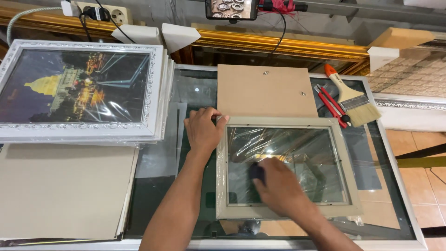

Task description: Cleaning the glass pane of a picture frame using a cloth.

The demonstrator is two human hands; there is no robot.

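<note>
A pale beige picture frame [350, 167] lies face down on the glass table [399, 186], its opening covered by shiny clear plastic film [306, 148]. My left hand [202, 130] presses on the frame's top left corner, fingers curled over the edge. My right hand [278, 188] rests on the film inside the opening, closed on a small dark object [255, 171] that is mostly hidden under the fingers. A brown backing board [265, 90] lies just beyond the frame.
A stack of white ornate frames [153, 93] with a night city picture sits at the left. Brown boards [60, 186] lie below it. A paintbrush [353, 97] and red-handled pliers [331, 104] rest at the right. A phone [231, 9] hangs overhead.
</note>
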